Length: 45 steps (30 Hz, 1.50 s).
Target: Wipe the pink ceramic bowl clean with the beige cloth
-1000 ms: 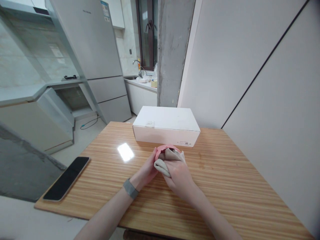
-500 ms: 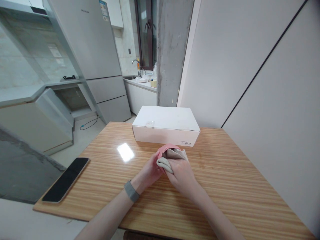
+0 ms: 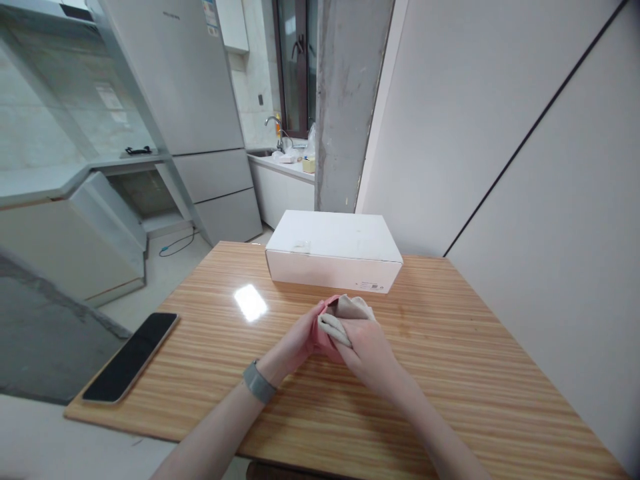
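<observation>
Both my hands meet over the middle of the wooden table (image 3: pixel 450 373). My left hand (image 3: pixel 296 341), with a grey band on its wrist, is closed around the side of a small pink object (image 3: pixel 320 328). My right hand (image 3: pixel 367 350) presses a beige cloth (image 3: pixel 340 319) against that pink object, fingers wrapped over the cloth. Most of the pink object is hidden by the cloth and my fingers. A closed white box (image 3: pixel 334 249) lies just beyond my hands.
A black phone (image 3: pixel 131 355) lies face up near the table's left corner. A white wall runs along the right side. Behind the table stand a concrete pillar (image 3: pixel 345 100), a grey fridge (image 3: pixel 185 100) and a counter with a sink tap.
The cloth has slid further over the pink object, so less pink shows at the top. My hands have shifted slightly right; the view has moved a little.
</observation>
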Tool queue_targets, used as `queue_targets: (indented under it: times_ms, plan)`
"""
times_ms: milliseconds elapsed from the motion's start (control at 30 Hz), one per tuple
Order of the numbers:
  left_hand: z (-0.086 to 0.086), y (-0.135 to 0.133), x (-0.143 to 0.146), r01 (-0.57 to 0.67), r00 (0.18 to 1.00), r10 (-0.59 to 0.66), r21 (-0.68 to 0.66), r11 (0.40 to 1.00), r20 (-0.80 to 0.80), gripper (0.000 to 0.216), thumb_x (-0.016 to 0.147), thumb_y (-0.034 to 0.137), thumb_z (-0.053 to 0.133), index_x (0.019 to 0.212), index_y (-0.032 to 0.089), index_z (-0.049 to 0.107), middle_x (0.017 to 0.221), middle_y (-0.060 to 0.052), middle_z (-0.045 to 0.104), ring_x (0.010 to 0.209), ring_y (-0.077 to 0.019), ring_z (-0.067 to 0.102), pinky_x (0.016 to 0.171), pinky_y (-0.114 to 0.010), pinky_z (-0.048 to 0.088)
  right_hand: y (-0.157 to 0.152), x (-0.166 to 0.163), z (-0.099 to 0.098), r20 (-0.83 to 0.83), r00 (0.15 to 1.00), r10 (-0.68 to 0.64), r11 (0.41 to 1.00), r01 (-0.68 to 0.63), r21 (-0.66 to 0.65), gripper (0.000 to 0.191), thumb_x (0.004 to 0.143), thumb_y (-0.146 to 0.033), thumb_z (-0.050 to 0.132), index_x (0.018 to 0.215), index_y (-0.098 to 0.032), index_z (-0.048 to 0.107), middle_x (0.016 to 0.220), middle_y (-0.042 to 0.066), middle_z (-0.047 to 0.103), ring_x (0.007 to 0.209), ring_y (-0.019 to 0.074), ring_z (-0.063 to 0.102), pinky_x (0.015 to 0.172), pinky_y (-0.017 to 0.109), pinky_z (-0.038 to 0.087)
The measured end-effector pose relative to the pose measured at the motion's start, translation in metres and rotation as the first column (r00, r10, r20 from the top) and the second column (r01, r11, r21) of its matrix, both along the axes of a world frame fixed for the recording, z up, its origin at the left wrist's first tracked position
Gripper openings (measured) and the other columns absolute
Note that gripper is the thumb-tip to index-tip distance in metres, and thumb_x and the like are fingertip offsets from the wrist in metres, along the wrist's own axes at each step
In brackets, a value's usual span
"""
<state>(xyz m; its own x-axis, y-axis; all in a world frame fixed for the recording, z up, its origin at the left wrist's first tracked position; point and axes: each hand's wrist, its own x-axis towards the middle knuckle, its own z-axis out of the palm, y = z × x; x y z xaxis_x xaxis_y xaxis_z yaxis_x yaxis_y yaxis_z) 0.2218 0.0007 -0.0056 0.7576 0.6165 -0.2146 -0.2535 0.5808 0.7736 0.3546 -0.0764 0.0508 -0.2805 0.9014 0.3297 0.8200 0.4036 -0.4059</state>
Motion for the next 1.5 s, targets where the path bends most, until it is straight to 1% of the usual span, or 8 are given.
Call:
queue_targets:
  times_ms: [233, 500, 667, 933, 1067, 1167, 1300, 1500]
  plan:
    - [0.001, 0.001, -0.001, -0.102, 0.994, 0.100, 0.039, 0.994, 0.042, 0.053, 0.090, 0.053, 0.052, 0.122, 0.013, 0.065, 0.122, -0.012, 0.068, 0.115, -0.0257, 0.061, 0.099, -0.034, 0.044, -0.006, -0.013, 0.005, 0.071, 0.996, -0.047, 0.999, 0.047, 0.004, 0.021, 0.095, -0.023, 0.046, 0.080, -0.022, 0.061, 0.086, 0.003, 0.067, 0.086, 0.0207, 0.053, 0.081, 0.036, 0.034]
    - [0.003, -0.007, 0.006, -0.233, 0.966, 0.228, 0.023, 0.972, 0.123, 0.049, 0.087, 0.051, 0.058, 0.113, 0.011, 0.069, 0.117, -0.013, 0.070, 0.114, -0.0265, 0.062, 0.103, -0.036, 0.041, -0.007, -0.012, 0.007, 0.037, 0.996, -0.086, 0.996, 0.087, -0.004, 0.018, 0.093, -0.021, 0.050, 0.087, -0.025, 0.067, 0.085, 0.002, 0.066, 0.088, 0.0218, 0.052, 0.083, 0.038, 0.032]
    - [-0.001, -0.010, 0.006, -0.236, 0.962, 0.233, 0.003, 0.972, 0.143, 0.045, 0.087, 0.048, 0.061, 0.113, 0.012, 0.068, 0.111, -0.012, 0.072, 0.100, -0.0208, 0.066, 0.088, -0.030, 0.048, -0.005, -0.007, 0.008, -0.022, 0.994, -0.111, 0.994, 0.111, -0.015, 0.024, 0.095, -0.021, 0.047, 0.096, -0.028, 0.070, 0.087, 0.001, 0.066, 0.089, 0.0221, 0.053, 0.088, 0.041, 0.031]
    - [0.004, -0.010, 0.004, -0.139, 0.956, 0.180, -0.182, 0.973, 0.231, 0.033, 0.091, 0.038, 0.054, 0.111, 0.015, 0.069, 0.104, -0.007, 0.073, 0.098, -0.0166, 0.066, 0.088, -0.025, 0.047, -0.003, -0.003, 0.006, -0.084, 0.992, -0.096, 0.994, 0.092, -0.051, 0.025, 0.094, -0.018, 0.046, 0.101, -0.027, 0.069, 0.092, 0.001, 0.071, 0.089, 0.0210, 0.056, 0.088, 0.039, 0.033]
    - [0.003, -0.007, 0.002, -0.065, 0.968, 0.110, -0.195, 0.979, 0.228, 0.052, 0.092, 0.056, 0.045, 0.112, 0.014, 0.069, 0.103, -0.009, 0.074, 0.097, -0.0199, 0.068, 0.084, -0.028, 0.050, -0.005, -0.005, 0.007, -0.053, 0.994, -0.093, 0.994, 0.090, -0.054, 0.022, 0.094, -0.020, 0.047, 0.093, -0.023, 0.068, 0.088, 0.002, 0.070, 0.085, 0.0209, 0.056, 0.084, 0.038, 0.034]
    - [0.002, -0.006, 0.004, -0.020, 0.972, 0.052, -0.140, 0.990, 0.229, 0.061, 0.090, 0.062, 0.043, 0.114, 0.012, 0.068, 0.107, -0.012, 0.074, 0.108, -0.0245, 0.065, 0.092, -0.032, 0.047, -0.007, -0.007, 0.008, -0.045, 0.997, -0.067, 0.997, 0.065, -0.045, 0.020, 0.094, -0.021, 0.048, 0.091, -0.024, 0.068, 0.085, 0.002, 0.067, 0.085, 0.0206, 0.054, 0.082, 0.037, 0.034]
    - [0.005, -0.007, 0.006, -0.006, 0.965, 0.028, -0.085, 0.996, 0.262, 0.056, 0.092, 0.055, 0.045, 0.113, 0.009, 0.069, 0.111, -0.013, 0.072, 0.117, -0.0273, 0.060, 0.107, -0.037, 0.038, -0.008, -0.010, 0.009, -0.047, 0.998, -0.049, 0.998, 0.046, -0.052, 0.020, 0.095, -0.025, 0.049, 0.090, -0.026, 0.068, 0.091, 0.002, 0.065, 0.088, 0.0206, 0.052, 0.080, 0.035, 0.033]
    - [0.007, -0.005, 0.000, -0.047, 0.985, 0.059, -0.077, 0.996, 0.165, 0.050, 0.093, 0.049, 0.048, 0.114, 0.008, 0.068, 0.114, -0.013, 0.071, 0.114, -0.0258, 0.062, 0.107, -0.036, 0.037, -0.006, -0.006, 0.008, -0.072, 0.997, -0.008, 0.998, 0.003, -0.063, 0.024, 0.093, -0.017, 0.049, 0.096, -0.029, 0.070, 0.098, 0.001, 0.066, 0.094, 0.0213, 0.052, 0.083, 0.036, 0.030]
